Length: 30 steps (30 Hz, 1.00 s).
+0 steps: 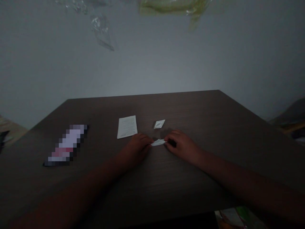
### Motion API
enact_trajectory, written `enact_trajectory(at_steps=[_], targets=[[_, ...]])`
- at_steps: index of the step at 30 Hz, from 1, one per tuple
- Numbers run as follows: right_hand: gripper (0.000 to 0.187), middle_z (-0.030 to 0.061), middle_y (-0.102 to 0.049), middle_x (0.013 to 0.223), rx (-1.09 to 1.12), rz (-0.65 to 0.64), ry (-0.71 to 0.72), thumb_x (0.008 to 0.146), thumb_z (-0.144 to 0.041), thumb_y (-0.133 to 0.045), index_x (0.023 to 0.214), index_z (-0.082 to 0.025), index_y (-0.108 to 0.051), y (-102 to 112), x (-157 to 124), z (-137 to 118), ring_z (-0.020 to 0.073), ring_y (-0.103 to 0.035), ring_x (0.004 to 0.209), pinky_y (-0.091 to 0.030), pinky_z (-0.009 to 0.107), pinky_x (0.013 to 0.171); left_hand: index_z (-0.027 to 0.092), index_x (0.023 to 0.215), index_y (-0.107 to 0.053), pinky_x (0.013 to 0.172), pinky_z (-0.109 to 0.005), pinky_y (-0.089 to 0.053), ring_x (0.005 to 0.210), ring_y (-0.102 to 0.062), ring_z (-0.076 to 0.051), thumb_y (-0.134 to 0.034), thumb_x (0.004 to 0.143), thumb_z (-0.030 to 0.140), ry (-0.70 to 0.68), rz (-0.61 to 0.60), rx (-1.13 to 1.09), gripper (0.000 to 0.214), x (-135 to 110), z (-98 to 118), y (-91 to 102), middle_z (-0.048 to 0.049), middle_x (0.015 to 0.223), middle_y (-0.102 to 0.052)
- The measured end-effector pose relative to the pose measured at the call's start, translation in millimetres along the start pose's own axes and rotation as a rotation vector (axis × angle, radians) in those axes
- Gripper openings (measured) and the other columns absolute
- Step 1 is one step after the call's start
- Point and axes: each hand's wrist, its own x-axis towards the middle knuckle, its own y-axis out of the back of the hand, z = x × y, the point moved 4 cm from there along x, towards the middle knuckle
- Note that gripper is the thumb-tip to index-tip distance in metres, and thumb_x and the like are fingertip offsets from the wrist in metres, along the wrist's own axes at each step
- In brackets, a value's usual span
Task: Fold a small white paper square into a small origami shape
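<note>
Both my hands rest on a dark wooden table [214, 127] and pinch a small folded white paper piece [158, 142] between them. My left hand [137, 149] grips its left end with closed fingers. My right hand [183, 145] grips its right end, fingers curled. Just beyond my hands lies a second small folded white paper [159, 124]. A white printed sheet [127, 126] lies flat to the left of it.
A blurred-out oblong object [66, 145] lies on the left part of the table. A pale wall stands behind the table's far edge. Clear plastic [102, 30] and a greenish bag [173, 8] hang on it high up.
</note>
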Motion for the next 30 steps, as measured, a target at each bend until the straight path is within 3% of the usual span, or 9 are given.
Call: enact_trajectory(at_steps=[8,14,23,30], targets=[[0.020,0.0018,-0.080,0.099,0.126,-0.035,-0.101,0.097,-0.006,-0.076,0.099,-0.025,-0.074,1.0,0.8,3.3,0.0217,-0.071,0.091,-0.054,0.035,0.085,0.025,0.127,-0.081,0.113,-0.048,-0.066,0.119,-0.080,-0.031,-0.065,0.113,0.018,0.060,0.026,-0.063,0.023,0.0,-1.3,1.6,-0.0098,0.125,-0.086],[0.023,-0.0007,-0.079,0.095,0.195,-0.074,-0.149,0.094,-0.003,-0.070,0.093,-0.026,-0.071,4.8,0.8,3.0,0.0207,-0.072,0.088,-0.051,0.033,0.082,0.022,0.122,-0.079,0.108,-0.047,-0.067,0.112,-0.080,-0.030,-0.064,0.111,0.015,0.107,0.012,-0.075,0.020,1.3,2.8,3.9,-0.0090,0.118,-0.084],[0.030,0.0005,-0.079,0.098,0.149,-0.045,-0.071,0.092,0.004,-0.065,0.092,-0.026,-0.068,2.9,1.5,-0.8,0.0220,-0.073,0.094,-0.052,0.033,0.086,0.023,0.109,-0.074,0.100,-0.040,-0.064,0.105,-0.076,-0.028,-0.059,0.110,0.012,0.080,-0.013,-0.047,0.019,2.9,15.6,9.0,-0.0065,0.109,-0.080],[0.031,0.0013,-0.078,0.100,0.105,-0.048,-0.005,0.095,0.003,-0.063,0.096,-0.027,-0.069,2.7,-0.2,-1.6,0.0225,-0.070,0.093,-0.052,0.035,0.087,0.024,0.105,-0.074,0.102,-0.043,-0.061,0.106,-0.076,-0.029,-0.057,0.111,0.009,0.022,-0.013,-0.012,0.023,4.1,14.4,5.3,-0.0069,0.105,-0.080]])
